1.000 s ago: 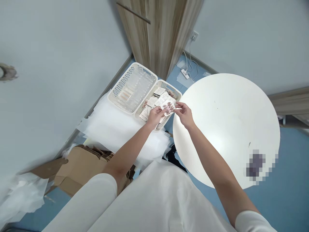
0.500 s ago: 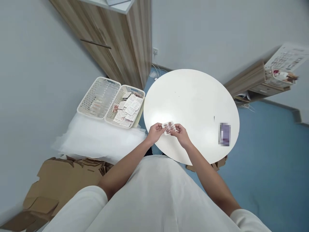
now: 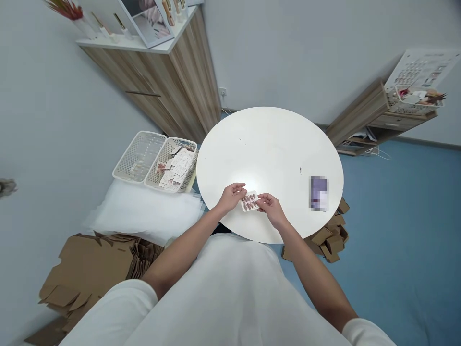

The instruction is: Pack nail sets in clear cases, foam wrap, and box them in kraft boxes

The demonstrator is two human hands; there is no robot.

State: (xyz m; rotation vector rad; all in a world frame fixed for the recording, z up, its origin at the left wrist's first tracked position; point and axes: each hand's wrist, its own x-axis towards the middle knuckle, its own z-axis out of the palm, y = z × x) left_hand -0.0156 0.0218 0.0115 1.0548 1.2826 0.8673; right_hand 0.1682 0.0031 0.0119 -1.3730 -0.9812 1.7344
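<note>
The left hand (image 3: pixel 230 198) is reaching the upper left corner of a small white tray of press-on nails (image 3: pixel 249 201) with its thumb, the index finger extending just beyond; whether it is pinching the tray, I cannot tell. The right hand (image 3: pixel 272 209) is pinching the tray's right edge between thumb and fingers. The tray is lying face up between the hands, showing two rows of brownish-pink nails, over the near part of a round white table (image 3: pixel 273 144); whether it is touching the tabletop is unclear. Toward the table's right edge, a pixelated purple item (image 3: pixel 319 193) is lying.

Left of the table, two perforated plastic baskets are standing side by side: the right basket (image 3: pixel 191 163) is holding a heap of white printed cards (image 3: pixel 178 166), the left basket (image 3: pixel 126 166) clear plastic pieces. White translucent sheets (image 3: pixel 144 206) are spreading in front of them, and flattened cardboard boxes (image 3: pixel 93 259) are lying nearer the person. Beyond, a wood-grain cabinet (image 3: pixel 144 72) is standing against the wall, bearing a framed picture (image 3: pixel 151 24).
</note>
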